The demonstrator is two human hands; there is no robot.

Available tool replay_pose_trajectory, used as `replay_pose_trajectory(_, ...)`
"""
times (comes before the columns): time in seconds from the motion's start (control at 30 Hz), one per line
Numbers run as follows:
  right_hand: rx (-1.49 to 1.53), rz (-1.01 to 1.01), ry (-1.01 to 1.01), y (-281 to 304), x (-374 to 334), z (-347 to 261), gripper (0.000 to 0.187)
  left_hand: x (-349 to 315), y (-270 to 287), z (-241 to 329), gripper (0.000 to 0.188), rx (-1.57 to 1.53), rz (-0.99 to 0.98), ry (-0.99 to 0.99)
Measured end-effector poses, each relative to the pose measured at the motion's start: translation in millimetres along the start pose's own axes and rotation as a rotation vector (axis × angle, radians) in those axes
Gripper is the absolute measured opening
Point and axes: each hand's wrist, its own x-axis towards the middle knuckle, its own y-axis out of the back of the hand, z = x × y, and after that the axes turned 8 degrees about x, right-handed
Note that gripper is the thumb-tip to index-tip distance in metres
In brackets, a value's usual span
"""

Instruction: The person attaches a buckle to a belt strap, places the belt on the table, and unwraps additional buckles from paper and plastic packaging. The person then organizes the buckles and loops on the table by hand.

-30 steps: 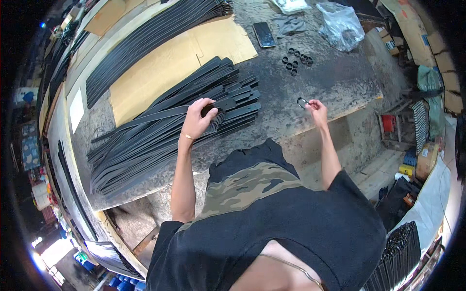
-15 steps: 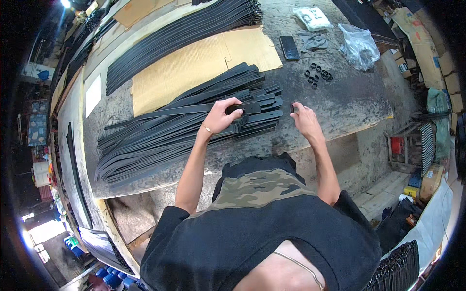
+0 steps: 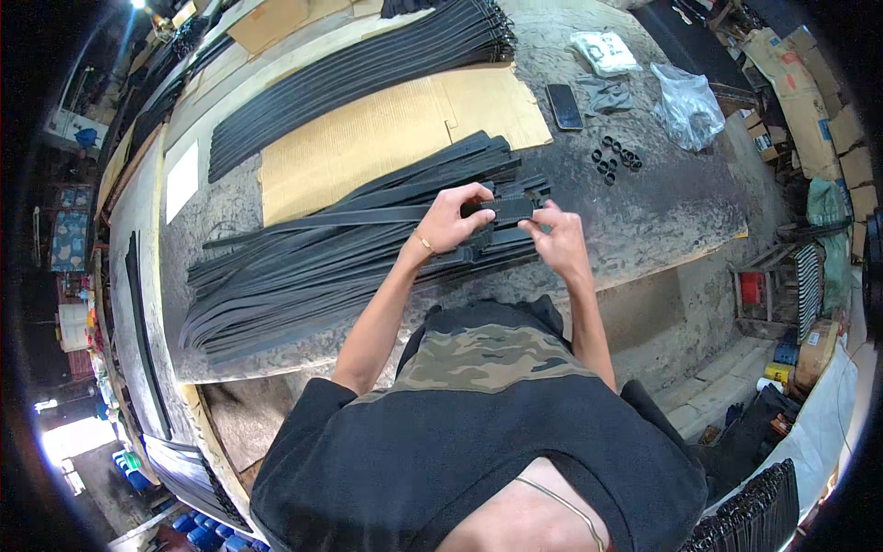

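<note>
A flat black belt lies across my left hand, which is closed round it near its wide right-hand end. My right hand is pinched at that same end, its fingertips touching the belt. The small black loop in those fingers is mostly hidden. Beneath both hands spreads a loose pile of black belts, their ends pointing right. Several small black loops lie on the worktable beyond my right hand.
A cardboard sheet lies behind the pile, with a neat row of black belts beyond it. A phone, a grey cloth, a white packet and a clear plastic bag rest at the far right.
My right hand has moved left with the small loop, from the bare tabletop to the belt's end. My left hand has shifted slightly right with the belt.
</note>
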Motion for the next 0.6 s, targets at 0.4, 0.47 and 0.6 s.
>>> replay_pose_trajectory(0.4,0.159,0.282,0.182,-10.1,-3.8,-18.8,0.021,-3.6,-2.6,1.4,0.031,-0.050,-0.144,-0.098)
replay_pose_trajectory(0.47,0.206,0.314,0.106,-9.9,-7.1,-20.3,0.026,-6.7,-6.8,5.1,0.031,-0.152,-0.081,-0.152)
replay_pose_trajectory(0.6,0.107,0.177,0.058,-9.5,-8.8,-23.3,0.023,-7.0,2.0,0.1,0.045,-0.289,-0.205,0.083)
